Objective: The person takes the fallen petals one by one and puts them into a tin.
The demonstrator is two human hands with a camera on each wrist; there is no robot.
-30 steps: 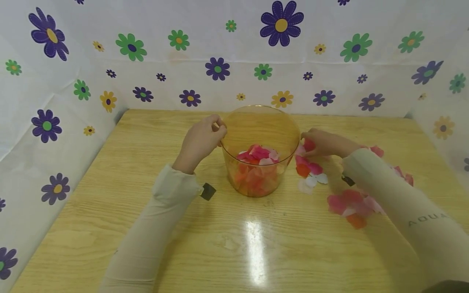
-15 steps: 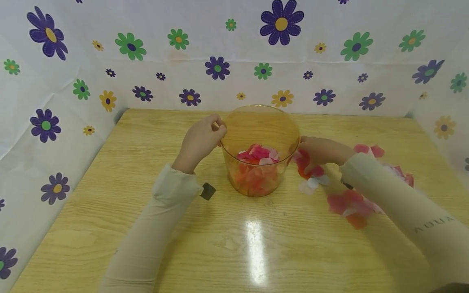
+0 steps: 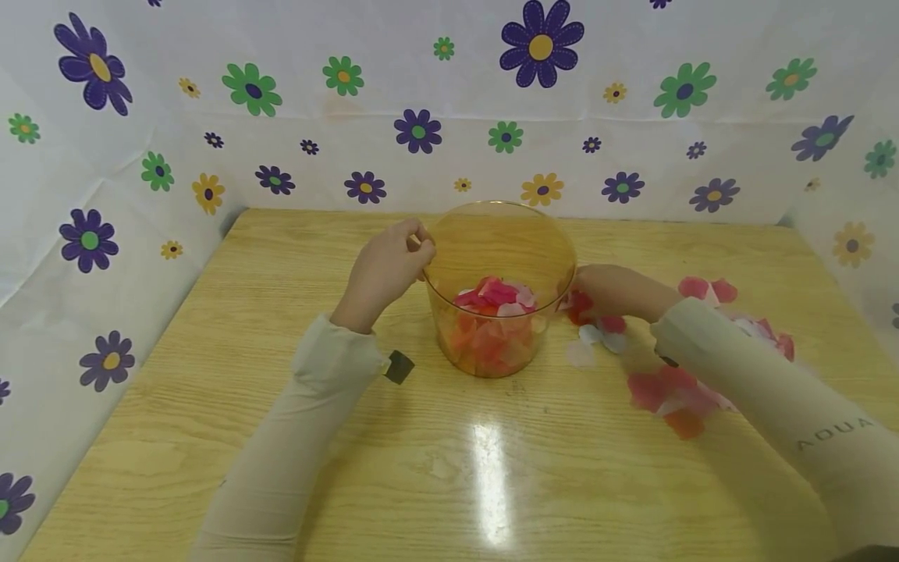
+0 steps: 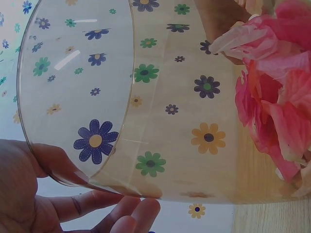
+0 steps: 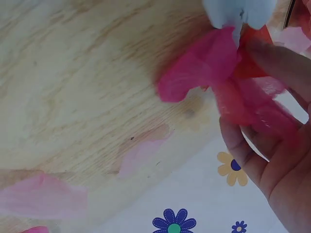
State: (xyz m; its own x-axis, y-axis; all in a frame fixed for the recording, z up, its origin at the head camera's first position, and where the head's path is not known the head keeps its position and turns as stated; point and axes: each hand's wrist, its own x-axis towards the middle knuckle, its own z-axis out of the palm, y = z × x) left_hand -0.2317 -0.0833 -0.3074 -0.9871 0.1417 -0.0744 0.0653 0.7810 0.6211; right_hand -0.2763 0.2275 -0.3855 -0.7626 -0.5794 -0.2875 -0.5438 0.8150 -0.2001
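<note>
A transparent amber bucket (image 3: 500, 242) stands upright on the wooden table. Artificial petals (image 3: 492, 295) in pink, red and white fill its lower part. My left hand (image 3: 385, 273) grips the left of its rim; in the left wrist view the thumb is inside the wall and the fingers outside. To the right of the bucket, my right hand (image 3: 621, 293) is low over loose petals. The right wrist view has its thumb and fingers closing around a bunch of magenta and red petals (image 5: 233, 97), with white petals (image 5: 238, 12) at the thumb tip.
More petals (image 3: 670, 394) lie in a pile under the right forearm. Others (image 3: 709, 289) are scattered behind it, towards the table's right side. Pale petals (image 3: 581, 355) lie just right of the bucket. A flower-print cloth (image 3: 463, 94) encloses the table's back and sides.
My right hand has lowered beside the bucket and drawn its fingers in around the petals there; some pale ones shifted slightly. My left hand and the bucket have stayed in place.
</note>
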